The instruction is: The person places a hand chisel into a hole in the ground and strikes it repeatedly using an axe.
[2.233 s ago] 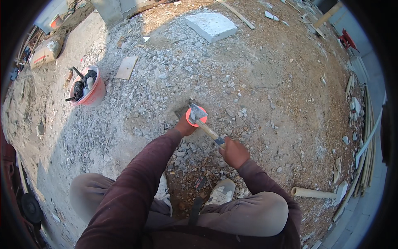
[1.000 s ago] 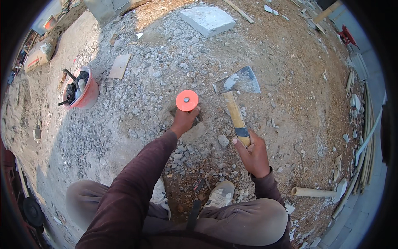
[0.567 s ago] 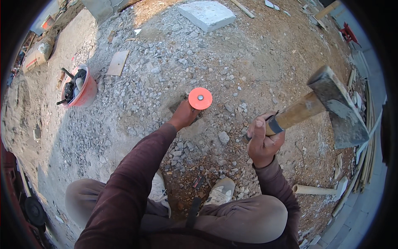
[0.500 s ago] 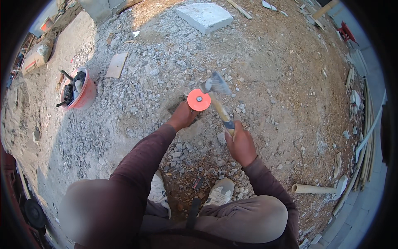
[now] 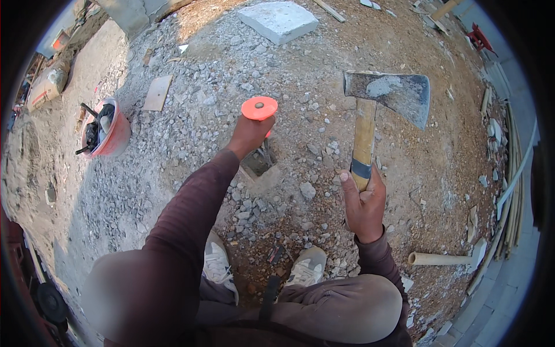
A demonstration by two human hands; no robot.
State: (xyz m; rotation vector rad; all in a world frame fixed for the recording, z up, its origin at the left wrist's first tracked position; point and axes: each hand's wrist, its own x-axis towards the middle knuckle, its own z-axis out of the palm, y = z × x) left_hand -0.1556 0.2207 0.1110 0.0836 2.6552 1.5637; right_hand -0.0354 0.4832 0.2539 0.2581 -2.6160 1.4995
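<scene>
My left hand [image 5: 248, 136] is closed around a chisel with a round orange hand guard [image 5: 258, 110], held upright in front of me. Below the fist, its lower end stands in a small square hole [image 5: 254, 169] in the rubble ground; the tip is hard to make out. My right hand [image 5: 366, 207] grips the wooden handle of an axe [image 5: 364, 134], near a dark band. The broad, dusty axe head is raised to the right of the chisel, apart from it.
Loose gravel [image 5: 202, 127] covers the ground. A pink bucket [image 5: 120, 134] with tools stands at the left, beside a flat tile [image 5: 157, 92]. A white slab [image 5: 278, 22] lies at the far side. At the right are a tube [image 5: 439, 259] and long poles [image 5: 511, 202].
The axe has swung up and right, away from the chisel. My left hand and the chisel have shifted slightly up and left, with the guard tilted and the hole more exposed.
</scene>
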